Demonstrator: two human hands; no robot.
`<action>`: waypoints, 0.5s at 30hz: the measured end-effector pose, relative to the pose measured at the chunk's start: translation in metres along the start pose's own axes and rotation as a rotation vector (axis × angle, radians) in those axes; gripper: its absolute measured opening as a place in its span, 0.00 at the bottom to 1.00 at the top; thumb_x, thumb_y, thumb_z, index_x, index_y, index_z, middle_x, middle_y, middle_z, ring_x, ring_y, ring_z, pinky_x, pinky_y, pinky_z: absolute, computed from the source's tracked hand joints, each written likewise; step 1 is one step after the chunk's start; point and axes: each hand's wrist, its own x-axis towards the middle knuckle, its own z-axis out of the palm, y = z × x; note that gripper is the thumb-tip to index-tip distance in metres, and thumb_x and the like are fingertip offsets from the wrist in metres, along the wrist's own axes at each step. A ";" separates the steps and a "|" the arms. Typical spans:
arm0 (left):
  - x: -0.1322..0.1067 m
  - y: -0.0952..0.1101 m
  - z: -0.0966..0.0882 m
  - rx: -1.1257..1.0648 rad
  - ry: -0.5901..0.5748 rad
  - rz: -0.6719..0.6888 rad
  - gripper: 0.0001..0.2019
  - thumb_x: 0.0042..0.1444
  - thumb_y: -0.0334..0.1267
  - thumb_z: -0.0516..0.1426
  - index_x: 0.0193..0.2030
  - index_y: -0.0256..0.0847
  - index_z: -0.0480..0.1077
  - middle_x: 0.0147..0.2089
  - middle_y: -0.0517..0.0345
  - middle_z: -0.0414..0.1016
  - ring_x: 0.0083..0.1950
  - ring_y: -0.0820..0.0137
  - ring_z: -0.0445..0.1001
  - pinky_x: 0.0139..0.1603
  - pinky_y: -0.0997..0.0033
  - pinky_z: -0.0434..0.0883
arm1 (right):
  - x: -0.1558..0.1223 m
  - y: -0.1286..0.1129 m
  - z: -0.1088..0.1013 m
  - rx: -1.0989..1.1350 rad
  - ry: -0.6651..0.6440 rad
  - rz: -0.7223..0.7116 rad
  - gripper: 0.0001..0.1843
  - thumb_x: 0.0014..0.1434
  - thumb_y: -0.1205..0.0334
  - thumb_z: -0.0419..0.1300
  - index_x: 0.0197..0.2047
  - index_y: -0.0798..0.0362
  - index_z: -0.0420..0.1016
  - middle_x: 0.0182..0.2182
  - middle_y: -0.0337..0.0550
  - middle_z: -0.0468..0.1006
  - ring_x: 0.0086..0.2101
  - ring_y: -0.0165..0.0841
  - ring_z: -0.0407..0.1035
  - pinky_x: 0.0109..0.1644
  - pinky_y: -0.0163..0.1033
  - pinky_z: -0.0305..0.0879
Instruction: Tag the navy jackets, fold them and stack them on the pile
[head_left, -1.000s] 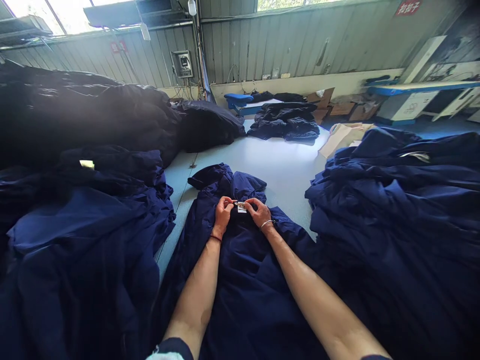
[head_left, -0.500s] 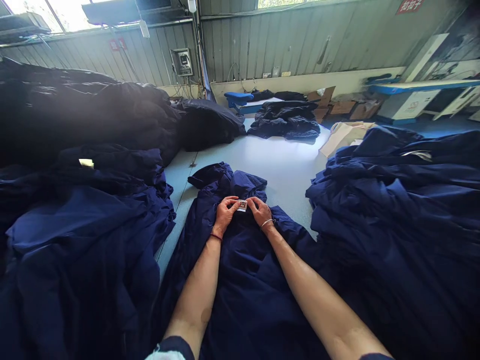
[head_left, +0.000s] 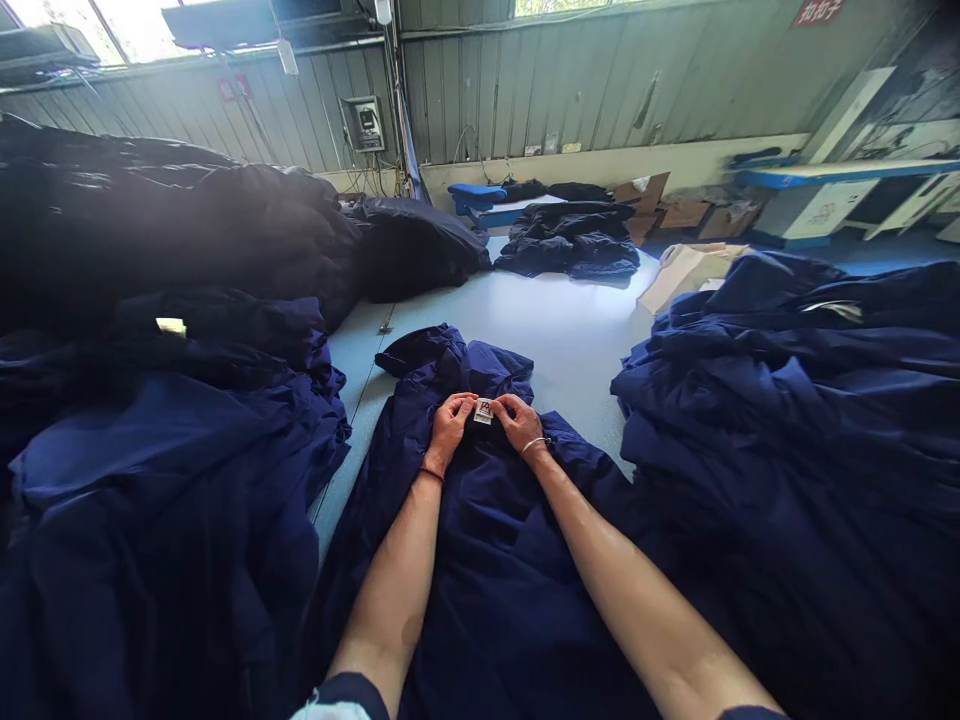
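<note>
A navy garment (head_left: 487, 560) lies spread on the table, its hood or collar bunched at the far end. At its neck, a small white label (head_left: 484, 411) with dark print shows between my hands. My left hand (head_left: 450, 428) pinches the label's left side with its fingertips against the navy cloth. My right hand (head_left: 519, 422) pinches the right side in the same way. A red thread circles my left wrist, and a thin silver bangle circles my right.
Large heaps of navy garments (head_left: 780, 430) rise on my right, with more (head_left: 172, 480) on my left. Dark padded garments (head_left: 187, 220) pile up behind them. The pale table (head_left: 547, 320) extends ahead to a beige paper bag (head_left: 686, 278) and another dark pile (head_left: 570, 242).
My hands have drawn slightly closer around the label, which now lies flatter and shows more clearly between them. The garment and the heaps around it stay in place.
</note>
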 end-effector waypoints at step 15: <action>0.001 -0.002 -0.001 0.086 -0.029 0.052 0.14 0.58 0.47 0.60 0.35 0.37 0.80 0.49 0.47 0.77 0.49 0.65 0.75 0.51 0.67 0.71 | -0.001 0.001 0.000 -0.025 0.007 -0.002 0.20 0.62 0.44 0.51 0.32 0.49 0.76 0.33 0.41 0.79 0.34 0.34 0.70 0.40 0.37 0.63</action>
